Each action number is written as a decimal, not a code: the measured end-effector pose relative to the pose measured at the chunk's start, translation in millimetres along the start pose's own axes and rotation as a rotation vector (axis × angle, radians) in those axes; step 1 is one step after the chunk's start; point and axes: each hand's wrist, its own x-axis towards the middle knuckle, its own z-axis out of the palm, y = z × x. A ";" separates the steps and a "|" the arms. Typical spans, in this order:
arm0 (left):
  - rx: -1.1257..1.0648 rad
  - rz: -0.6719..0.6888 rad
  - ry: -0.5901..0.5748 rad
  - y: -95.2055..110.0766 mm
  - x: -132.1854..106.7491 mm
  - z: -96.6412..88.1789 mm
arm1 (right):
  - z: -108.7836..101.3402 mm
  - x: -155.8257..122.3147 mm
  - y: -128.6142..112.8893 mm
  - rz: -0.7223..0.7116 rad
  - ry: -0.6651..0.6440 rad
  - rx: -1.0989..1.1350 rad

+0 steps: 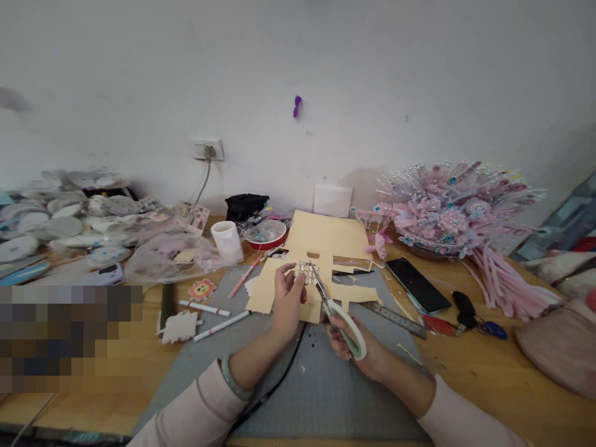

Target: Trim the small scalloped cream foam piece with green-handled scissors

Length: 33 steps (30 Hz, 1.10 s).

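Observation:
My left hand (pixel 287 305) pinches a small piece of paper (pixel 308 274) with a dark line pattern drawn on it. In my right hand (pixel 367 355) is a pair of scissors (pixel 357 338) with a white and green handle. The scissor blades point up and away from me, and their tips are at the drawn piece; whether they are cutting into it I cannot tell. Cream card sheets (pixel 267 285) with cut-out gaps lie behind and below my hands, over a grey cutting mat (pixel 321 397).
White markers (pixel 205 308) and a sun-like cut-out (pixel 202 289) lie left, near a paper roll (pixel 226 242) and a red-rimmed bowl (pixel 265 242). To the right are a metal ruler (pixel 395 320), a phone (pixel 418 285), keys (pixel 465 313) and a pink beaded headdress (pixel 447 214).

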 end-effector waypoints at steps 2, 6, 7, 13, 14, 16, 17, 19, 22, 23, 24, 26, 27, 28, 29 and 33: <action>-0.024 -0.017 0.000 -0.3 -0.1 0.2 | 0.0 -0.1 -0.3 0.001 -0.012 0.034; -0.027 -0.055 -0.002 2.2 -1.8 1.0 | 0.3 -0.5 -1.7 0.003 -0.043 0.112; -0.015 -0.067 -0.002 3.4 -2.5 1.3 | 0.1 -0.6 -2.1 0.004 -0.060 0.132; 0.028 -0.091 -0.021 7.3 -6.2 2.3 | -8.7 1.6 -1.5 0.089 -0.194 0.248; 0.035 -0.088 -0.036 7.0 -6.3 2.1 | -11.1 2.5 -1.4 0.107 -0.214 0.262; 0.027 -0.090 -0.069 6.2 -5.9 1.3 | -15.9 4.0 -1.9 0.130 -0.245 0.278; 0.009 -0.095 -0.084 5.9 -5.3 0.8 | -18.0 4.5 -2.5 0.138 -0.257 0.283; -0.039 -0.102 -0.107 5.8 -3.7 -0.3 | -21.3 4.9 -4.5 0.161 -0.286 0.280; -0.067 -0.099 -0.129 7.3 -0.6 -2.0 | -23.7 4.1 -8.0 0.175 -0.325 0.251; -0.067 -0.096 -0.138 7.9 0.4 -2.6 | -24.0 3.7 -8.9 0.170 -0.335 0.238; -0.066 -0.095 -0.148 8.6 1.3 -3.1 | -24.0 3.1 -9.5 0.160 -0.342 0.229; -0.069 -0.098 -0.168 9.4 3.0 -3.9 | -23.6 2.2 -10.2 0.148 -0.360 0.219; -0.072 -0.104 -0.177 9.6 3.6 -4.2 | -23.3 1.8 -10.3 0.146 -0.367 0.217; -0.079 -0.110 -0.184 9.7 4.2 -4.4 | -23.0 1.6 -10.3 0.140 -0.370 0.218; -0.087 -0.119 -0.191 9.7 4.6 -4.5 | -22.6 1.3 -10.2 0.133 -0.373 0.218; -0.119 -0.147 -0.206 9.9 5.4 -4.0 | -20.6 0.5 -10.4 0.100 -0.377 0.209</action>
